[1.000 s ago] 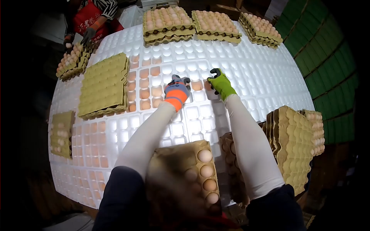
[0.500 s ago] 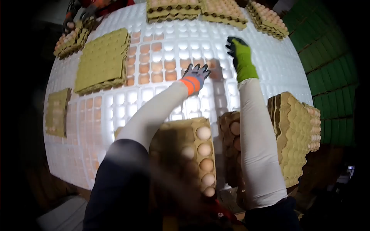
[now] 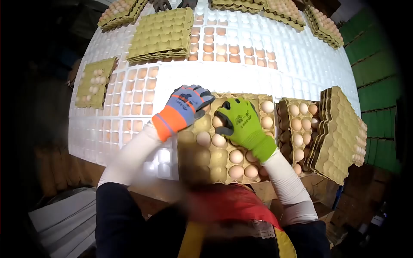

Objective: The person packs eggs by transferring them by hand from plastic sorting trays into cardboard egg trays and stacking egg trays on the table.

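In front of me lies a pulp egg tray [image 3: 267,139] partly filled with eggs; several cups on its left side hold none. My left hand [image 3: 185,105], in a grey-blue and orange glove, is over the tray's upper left corner. Its fingers curl round an egg, mostly hidden by the glove. Beside it my right hand [image 3: 244,122], in a green glove with dark fingertips, reaches down into the tray. Its thumb and fingers close round an egg [image 3: 218,121]. Other eggs, such as a pale egg [image 3: 203,138], sit in cups below both hands.
White plastic egg packs [image 3: 193,77] cover the table, some filled with eggs. Stacked empty pulp trays [image 3: 161,34] stand at the back left. A second egg tray [image 3: 297,124] and tilted pulp trays [image 3: 335,133] are at the right. Another person's gloved hands [image 3: 174,4] show at the far edge.
Both hands have come back from the white packs to the tray in front of me. More eggs now show in the packs near where my hands were.
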`<state>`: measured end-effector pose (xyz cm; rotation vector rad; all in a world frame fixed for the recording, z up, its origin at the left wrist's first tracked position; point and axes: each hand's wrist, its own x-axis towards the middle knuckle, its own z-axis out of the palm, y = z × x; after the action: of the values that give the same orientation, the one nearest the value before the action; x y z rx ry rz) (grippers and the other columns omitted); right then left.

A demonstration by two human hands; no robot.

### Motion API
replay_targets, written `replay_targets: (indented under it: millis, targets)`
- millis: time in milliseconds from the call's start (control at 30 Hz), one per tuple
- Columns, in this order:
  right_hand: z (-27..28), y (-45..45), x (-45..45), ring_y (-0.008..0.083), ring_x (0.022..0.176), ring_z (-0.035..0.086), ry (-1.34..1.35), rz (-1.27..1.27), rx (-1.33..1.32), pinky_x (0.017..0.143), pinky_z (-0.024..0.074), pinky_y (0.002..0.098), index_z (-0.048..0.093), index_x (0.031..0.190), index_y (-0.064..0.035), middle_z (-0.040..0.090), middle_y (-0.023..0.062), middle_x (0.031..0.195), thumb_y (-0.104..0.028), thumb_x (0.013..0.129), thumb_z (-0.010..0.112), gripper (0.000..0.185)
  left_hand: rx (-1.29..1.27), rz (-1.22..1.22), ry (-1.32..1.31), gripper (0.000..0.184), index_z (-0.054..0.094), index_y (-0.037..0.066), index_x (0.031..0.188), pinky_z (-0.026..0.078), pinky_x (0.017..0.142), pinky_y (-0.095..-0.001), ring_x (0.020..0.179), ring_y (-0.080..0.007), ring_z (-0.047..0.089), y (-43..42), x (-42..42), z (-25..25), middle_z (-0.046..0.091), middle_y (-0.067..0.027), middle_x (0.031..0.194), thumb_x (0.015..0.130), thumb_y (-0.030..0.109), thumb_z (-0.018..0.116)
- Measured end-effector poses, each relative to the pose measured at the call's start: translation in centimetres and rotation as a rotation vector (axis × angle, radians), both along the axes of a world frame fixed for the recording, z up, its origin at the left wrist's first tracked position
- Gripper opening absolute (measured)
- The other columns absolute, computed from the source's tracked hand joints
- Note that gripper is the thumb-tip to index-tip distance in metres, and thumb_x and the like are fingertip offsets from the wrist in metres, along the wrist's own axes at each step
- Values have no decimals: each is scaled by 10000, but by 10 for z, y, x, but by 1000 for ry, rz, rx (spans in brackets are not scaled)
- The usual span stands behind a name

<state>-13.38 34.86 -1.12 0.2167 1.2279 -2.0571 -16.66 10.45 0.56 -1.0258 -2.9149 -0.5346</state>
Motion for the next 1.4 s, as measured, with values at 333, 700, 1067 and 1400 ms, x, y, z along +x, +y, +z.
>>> replay_targets:
  millis: [333, 700, 1067, 1400]
  targets:
    - [53, -16, 16, 260, 1036, 591, 1353, 709, 1161, 863, 495, 386, 588, 1182, -90, 570, 108, 1145, -262, 799, 740, 447, 1128, 248, -608, 325, 634, 53, 1120, 516, 818, -295, 1005, -179, 589, -30, 39, -3, 568, -64, 1092, 806, 125, 680]
    - [81, 52, 17, 161, 1061, 576, 731, 38, 540, 916, 473, 291, 550, 1300, -50, 593, 59, 1212, -136, 829, 689, 498, 515, 231, -439, 450, 576, 93, 1177, 516, 763, -320, 938, -199, 616, -3, 81, 8, 605, -72, 1052, 761, 139, 741]
    - [39, 47, -15, 297, 850, 629, 1386, 470, 1258, 722, 495, 411, 670, 997, -104, 608, 104, 949, -176, 742, 690, 267, -384, 10, 67, 237, 657, 106, 1043, 442, 661, -418, 847, -224, 572, 119, 57, 1, 616, -80, 1046, 824, 189, 621]
    - [79, 18, -26, 205, 937, 618, 1068, 457, 706, 801, 497, 333, 685, 1046, -55, 618, 69, 1012, -109, 709, 777, 353, 755, 755, -30, 454, 680, 80, 1102, 536, 779, -350, 903, -257, 649, -23, 113, -30, 642, -111, 1021, 691, 203, 829]
